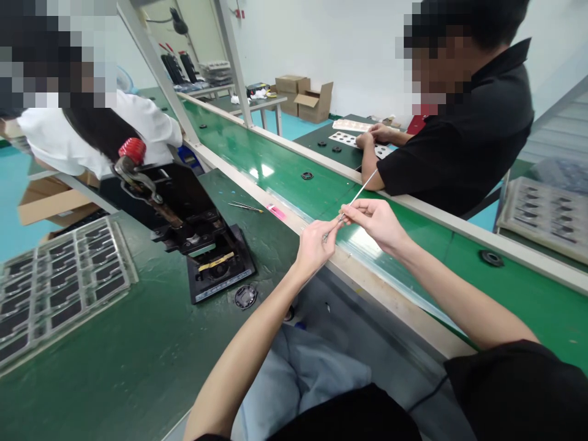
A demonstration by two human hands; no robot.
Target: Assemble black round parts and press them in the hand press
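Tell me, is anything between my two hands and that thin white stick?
Nothing visible: the left hand and right hand both pinch the thin white stick at its lower end, above the conveyor edge.

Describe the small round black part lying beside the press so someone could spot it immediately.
On the dark green workbench stands a black hand press with a red knob. Just off its base's near corner lies the round black ring-shaped part, flat and alone, unlike the rectangular parts in the clear tray.

no legible text anywhere, small pink flat tag (276, 212) on the green work table (138, 343) (too blurred to read), brown cardboard boxes (303, 97) unmarked
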